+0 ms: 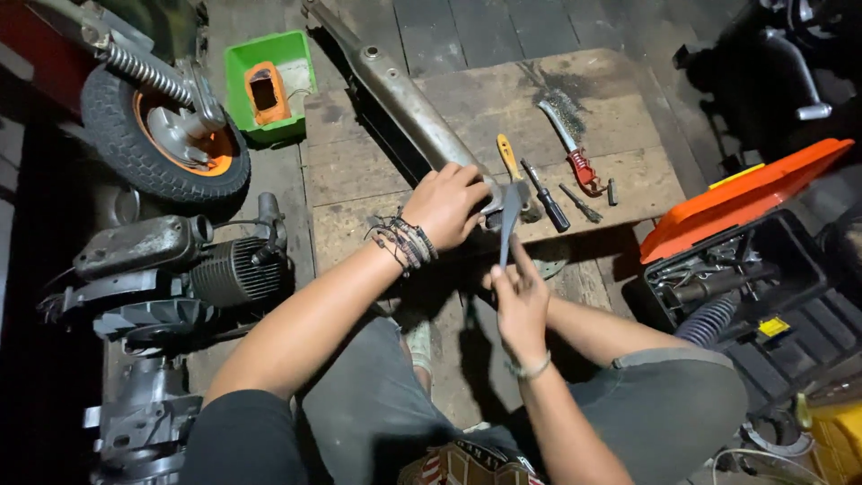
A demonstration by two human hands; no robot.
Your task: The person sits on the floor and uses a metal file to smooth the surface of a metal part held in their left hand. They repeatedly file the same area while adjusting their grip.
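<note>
Hands meet at the near edge of a wooden board (467,108): the left hand (446,205) is clamped over the lower end of a long grey metal arm (404,90) lying slantwise across it, while the right hand (519,298) pinches a flat grey blade (510,220) upright against that end. Just beside lie a yellow-handled screwdriver (508,154), a black-handled screwdriver (546,198) and a red-handled wire brush (570,139).

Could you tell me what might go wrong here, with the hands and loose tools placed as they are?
The left hand grips the long metal bar right where the flat tool in the right hand points, so a slip could strike the fingers. The screwdriver, wire brush and small bits lie loose on the wooden board near its edge and might roll off.
</note>
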